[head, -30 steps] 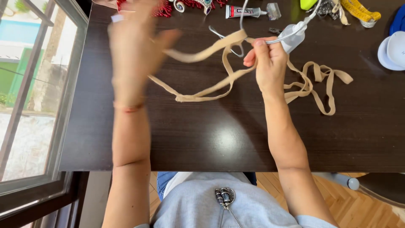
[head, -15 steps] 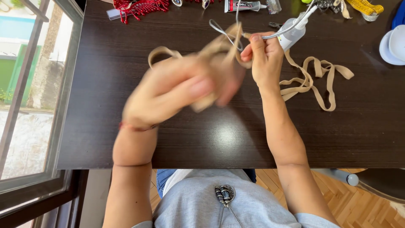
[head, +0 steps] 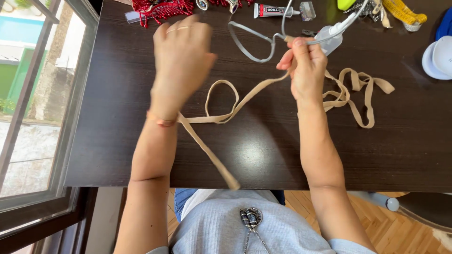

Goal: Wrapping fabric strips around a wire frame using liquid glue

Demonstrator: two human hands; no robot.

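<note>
A long beige ribbon [head: 245, 96] lies across the dark table [head: 117, 117]. It makes a loop mid-table, and a loose pile of it lies to the right. My right hand [head: 306, 70] pinches the ribbon's end against a thin grey wire hoop [head: 256, 44] at the table's far side. My left hand [head: 181, 56] is raised and blurred, seen from the back. The ribbon comes out from under its wrist in two strands; one trails to the near table edge. The grip itself is hidden.
Along the far edge lie red beaded trim [head: 160, 9], a glue tube [head: 275, 10], a clear small bottle [head: 329, 37] and a yellow tape measure [head: 405, 11]. A white lid [head: 438, 56] sits far right. A window [head: 28, 94] runs along the left.
My left hand swung from in front of my right hand back to the left and away, drawing the ribbon out into a loop. My right hand stayed on the wire.
</note>
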